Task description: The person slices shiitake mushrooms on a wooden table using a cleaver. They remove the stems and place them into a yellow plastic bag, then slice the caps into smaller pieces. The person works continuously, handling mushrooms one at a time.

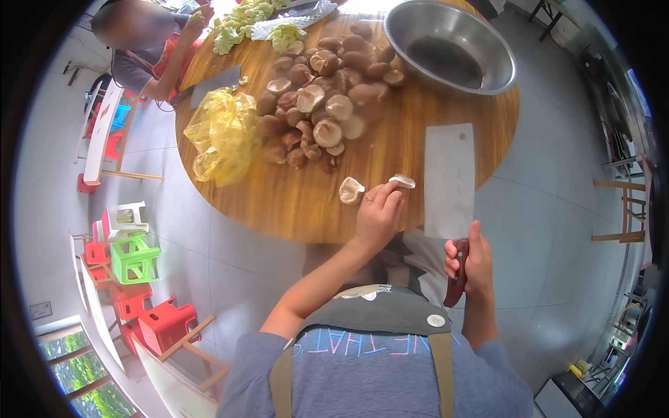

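My right hand (474,259) grips the dark red wooden handle of a Chinese cleaver (449,180). Its broad blade lies flat to my view over the near right of the table. Just left of the blade, the fingertips of my left hand (380,214) hold one end of a pale shiitake piece (403,181) at the tabletop. Beside those fingers sits another shiitake (351,190), its pale underside up. A heap of whole brown shiitake mushrooms (324,94) covers the middle of the round wooden table (272,209).
A steel basin (449,47) stands at the far right. Left of the heap are a crumpled yellow plastic bag (222,138) and a second cleaver (217,83). Cauliflower florets (230,34) lie near another person (151,57) at the far left. Plastic stools (167,324) stand on the floor.
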A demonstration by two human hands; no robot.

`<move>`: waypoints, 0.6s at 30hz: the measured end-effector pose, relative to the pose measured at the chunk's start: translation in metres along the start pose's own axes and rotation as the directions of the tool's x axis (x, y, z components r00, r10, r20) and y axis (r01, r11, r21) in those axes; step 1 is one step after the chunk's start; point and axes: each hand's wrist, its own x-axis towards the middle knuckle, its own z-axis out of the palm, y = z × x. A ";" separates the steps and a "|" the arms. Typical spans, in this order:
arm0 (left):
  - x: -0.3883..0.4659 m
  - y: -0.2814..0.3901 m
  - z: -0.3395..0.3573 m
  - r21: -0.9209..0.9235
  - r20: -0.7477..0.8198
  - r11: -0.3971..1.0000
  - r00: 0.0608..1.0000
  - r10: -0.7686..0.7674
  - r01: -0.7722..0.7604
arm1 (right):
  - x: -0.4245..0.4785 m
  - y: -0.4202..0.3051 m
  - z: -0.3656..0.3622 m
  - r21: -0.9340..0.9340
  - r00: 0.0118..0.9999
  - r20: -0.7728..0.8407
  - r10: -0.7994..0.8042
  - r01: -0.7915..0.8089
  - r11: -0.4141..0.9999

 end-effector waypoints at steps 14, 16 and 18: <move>-0.001 0.007 -0.010 -0.033 -0.007 0.998 0.998 -0.056 0.056 | -0.003 0.001 -0.002 -0.071 0.999 -0.021 -0.039 0.038 0.997; -0.001 0.007 -0.009 -0.038 -0.013 0.997 0.998 -0.064 0.064 | -0.003 0.002 -0.002 -0.073 0.999 -0.030 -0.041 0.039 0.997; -0.001 0.006 -0.009 -0.043 -0.009 0.997 0.998 -0.059 0.059 | -0.003 0.001 -0.001 -0.070 0.998 -0.041 -0.040 0.037 0.997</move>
